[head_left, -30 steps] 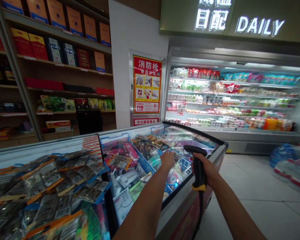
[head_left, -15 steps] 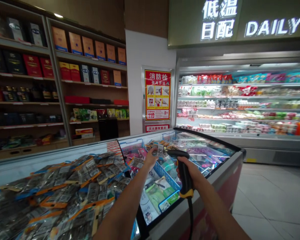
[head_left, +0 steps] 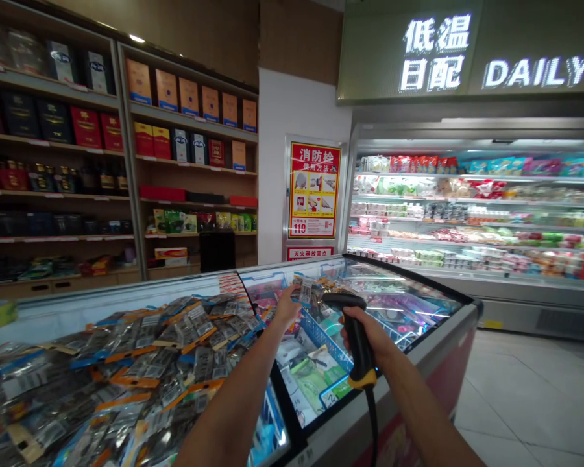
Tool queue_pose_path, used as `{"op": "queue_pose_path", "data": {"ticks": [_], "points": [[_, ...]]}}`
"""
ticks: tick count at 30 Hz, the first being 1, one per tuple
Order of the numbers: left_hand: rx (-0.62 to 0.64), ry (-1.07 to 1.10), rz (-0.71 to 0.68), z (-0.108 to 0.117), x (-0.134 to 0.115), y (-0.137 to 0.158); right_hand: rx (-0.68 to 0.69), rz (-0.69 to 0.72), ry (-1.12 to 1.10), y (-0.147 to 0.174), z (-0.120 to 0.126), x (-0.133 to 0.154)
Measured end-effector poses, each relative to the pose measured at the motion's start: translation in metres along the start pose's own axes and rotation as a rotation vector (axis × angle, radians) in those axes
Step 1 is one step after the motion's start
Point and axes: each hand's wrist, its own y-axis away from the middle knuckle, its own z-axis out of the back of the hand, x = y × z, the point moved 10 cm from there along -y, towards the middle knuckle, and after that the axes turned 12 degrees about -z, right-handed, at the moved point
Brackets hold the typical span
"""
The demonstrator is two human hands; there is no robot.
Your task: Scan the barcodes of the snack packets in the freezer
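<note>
My right hand (head_left: pixel 370 338) is wrapped round the grip of a black and yellow barcode scanner (head_left: pixel 361 347), its head facing left above the freezer and its cable hanging down. My left hand (head_left: pixel 287 307) reaches out past it, fingers closed at the edge of a clear snack packet (head_left: pixel 305 290) that shows a white label. That packet stands just left of the scanner head; the exact finger grip is small and partly hidden. More dark packets (head_left: pixel 333 285) lie behind. A large heap of similar packets (head_left: pixel 175 344) with orange and blue edges spreads at the left.
A glass-topped chest freezer (head_left: pixel 394 279) holds bagged goods and a blue basket (head_left: pixel 326 340). Boxed goods fill the wooden shelves (head_left: pixel 189 120) at the left. A refrigerated display (head_left: pixel 467 211) stands at the back right, beside a red fire-hydrant notice (head_left: pixel 315 191). Pale tiled floor (head_left: pixel 520 383) lies at the right.
My left hand and the packet have shifted left, a little away from the scanner. The scanner stays in my right hand. The view has turned slightly left.
</note>
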Motion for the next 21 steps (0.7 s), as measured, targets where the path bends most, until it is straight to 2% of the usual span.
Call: {"op": "queue_pose_path", "data": {"ticks": [3,7,13,18,21], "points": [[0.031,-0.172,-0.038,0.007,0.002,0.0,-0.004,-0.01,0.003,0.003,-0.003,0.001],[0.144,-0.491,-0.057,0.017,0.01,0.002,-0.026,0.023,0.02,0.002,-0.002,0.006],[0.371,-0.72,0.045,0.034,0.024,0.007,-0.128,0.1,-0.007,-0.003,0.023,0.021],[0.503,-0.902,0.116,0.056,0.019,0.007,-0.154,0.121,-0.026,-0.003,0.041,0.028],[0.521,-0.983,0.112,0.065,0.01,0.008,-0.171,0.112,-0.035,-0.005,0.047,0.027]]}}
